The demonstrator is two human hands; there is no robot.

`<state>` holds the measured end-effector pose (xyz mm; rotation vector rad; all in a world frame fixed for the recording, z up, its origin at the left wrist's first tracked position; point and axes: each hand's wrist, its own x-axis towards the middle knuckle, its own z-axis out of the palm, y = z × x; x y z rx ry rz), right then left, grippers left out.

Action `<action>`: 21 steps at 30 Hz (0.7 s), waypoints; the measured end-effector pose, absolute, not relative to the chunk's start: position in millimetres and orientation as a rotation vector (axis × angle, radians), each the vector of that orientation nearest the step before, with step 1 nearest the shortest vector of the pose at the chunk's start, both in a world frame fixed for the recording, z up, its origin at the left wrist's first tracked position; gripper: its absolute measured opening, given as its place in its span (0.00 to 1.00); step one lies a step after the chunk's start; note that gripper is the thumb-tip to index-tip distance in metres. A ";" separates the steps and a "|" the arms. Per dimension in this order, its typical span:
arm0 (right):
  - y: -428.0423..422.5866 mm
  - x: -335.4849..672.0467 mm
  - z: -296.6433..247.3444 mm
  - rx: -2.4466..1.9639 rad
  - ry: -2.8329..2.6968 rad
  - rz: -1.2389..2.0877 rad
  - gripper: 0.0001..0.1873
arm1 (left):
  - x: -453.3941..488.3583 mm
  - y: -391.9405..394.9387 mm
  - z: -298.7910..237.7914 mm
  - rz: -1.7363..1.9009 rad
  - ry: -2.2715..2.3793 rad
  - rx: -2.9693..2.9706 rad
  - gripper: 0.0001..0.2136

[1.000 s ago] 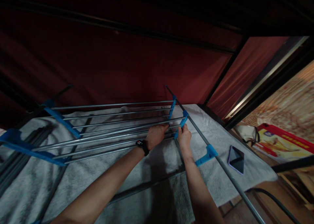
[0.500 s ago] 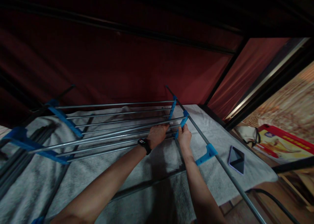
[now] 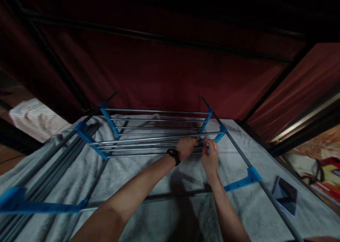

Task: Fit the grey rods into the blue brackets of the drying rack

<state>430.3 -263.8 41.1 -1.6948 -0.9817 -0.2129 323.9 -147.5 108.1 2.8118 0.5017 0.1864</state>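
A metal drying rack [image 3: 159, 128] with grey rods and blue plastic brackets stands over a grey towel [image 3: 148, 174]. My left hand [image 3: 187, 147], with a black watch on the wrist, is curled over the rods near their right ends. My right hand [image 3: 210, 156] pinches the lower end of the blue bracket [image 3: 220, 136] that joins those rods. The two hands sit close together, almost touching.
A smartphone [image 3: 285, 196] lies on the towel at the right, beyond the rack's long side rod [image 3: 255, 171]. Dark red curtains hang behind. More rods and blue brackets [image 3: 39, 206] run along the left. A colourful box [image 3: 328, 174] sits at the far right.
My view has swung left and back, so the rack's left side now shows. My right hand has slid a little down the blue bracket; my left hand keeps its grip on the rods.
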 end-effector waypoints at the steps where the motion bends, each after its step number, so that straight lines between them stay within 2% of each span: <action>1: -259.6 434.0 43.6 -1.665 -0.979 -0.187 0.19 | 322.4 -147.0 107.0 0.194 0.497 2.809 0.20; 12: -230.2 445.3 48.5 -1.561 -0.790 0.251 0.15 | 309.9 -142.3 91.2 0.255 0.489 2.810 0.19; 21: -244.3 428.3 63.4 -1.234 -0.484 0.610 0.21 | 301.5 -162.5 68.7 0.222 0.498 2.861 0.19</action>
